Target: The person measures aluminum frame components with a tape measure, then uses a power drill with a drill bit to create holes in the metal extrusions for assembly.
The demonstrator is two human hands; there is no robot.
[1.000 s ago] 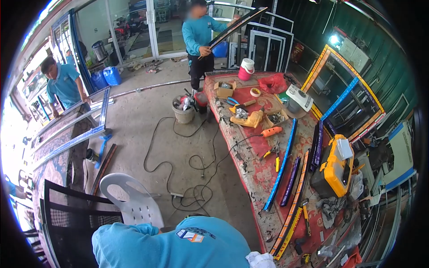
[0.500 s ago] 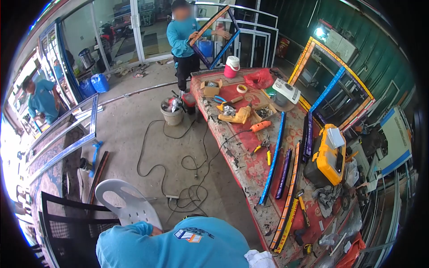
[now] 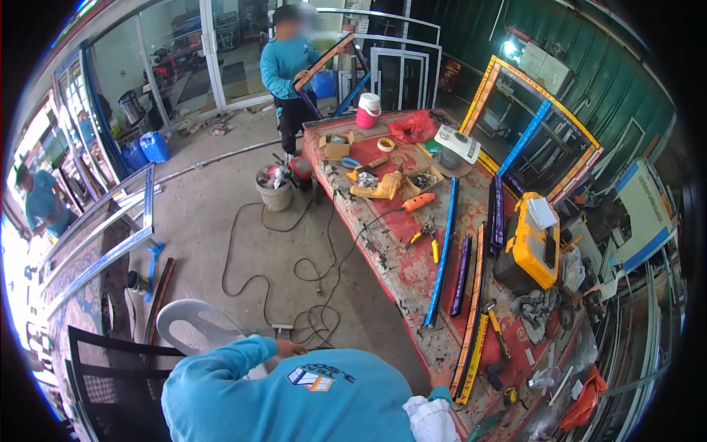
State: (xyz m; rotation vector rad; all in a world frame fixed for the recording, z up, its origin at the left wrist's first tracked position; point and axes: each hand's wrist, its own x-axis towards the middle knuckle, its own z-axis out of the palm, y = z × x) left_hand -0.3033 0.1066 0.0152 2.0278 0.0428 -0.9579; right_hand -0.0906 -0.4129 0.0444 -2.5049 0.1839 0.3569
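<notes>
My left hand [image 3: 289, 348] reaches out in front of my chest, above the floor and close to the white plastic chair [image 3: 193, 317]; its fingers are small and blurred. At the table's front edge, my right hand [image 3: 441, 377] is beside the lower end of an orange-patterned strip [image 3: 469, 324], its fingers too indistinct to read. A white cloth [image 3: 431, 421] hangs at my right forearm. Along the same strip lies a yellow-wrapped length [image 3: 472, 361], with a hammer [image 3: 498, 331] to its right. A blue strip [image 3: 442, 250] and a purple strip [image 3: 461, 276] lie further up the table.
A co-worker [image 3: 289, 62] behind the table holds a wrapped frame [image 3: 324, 62]; another person [image 3: 46, 199] is at far left. The table carries an orange power tool [image 3: 419, 202], pliers [image 3: 426, 234] and a yellow-black toolbox [image 3: 530, 247]. Cables [image 3: 298, 276] snake over the floor.
My left arm has stretched forward, bringing the hand into view. My right hand has appeared at the table edge. The co-worker's frame has turned and moved left. The view has shifted slightly.
</notes>
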